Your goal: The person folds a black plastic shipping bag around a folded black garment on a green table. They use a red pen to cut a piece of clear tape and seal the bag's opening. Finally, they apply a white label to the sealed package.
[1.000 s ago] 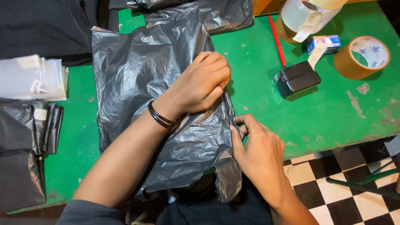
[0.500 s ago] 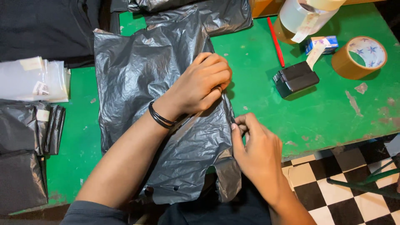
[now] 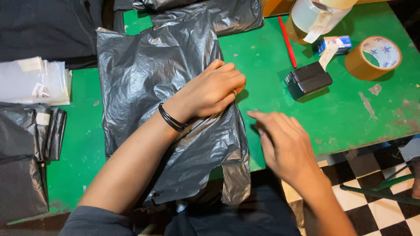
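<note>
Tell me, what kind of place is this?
Probably a packing table in a small shop or workroom. The left hand presses a grey plastic bag on a green table, with a roll of brown tape nearby.

On the table (image 3: pixel 350 118), the plastic bag (image 3: pixel 148 78) lies under the left hand (image 3: pixel 212 91), with the stapler (image 3: pixel 308 79) at three o'clock and the tape roll (image 3: pixel 372 57) beyond it.
</note>
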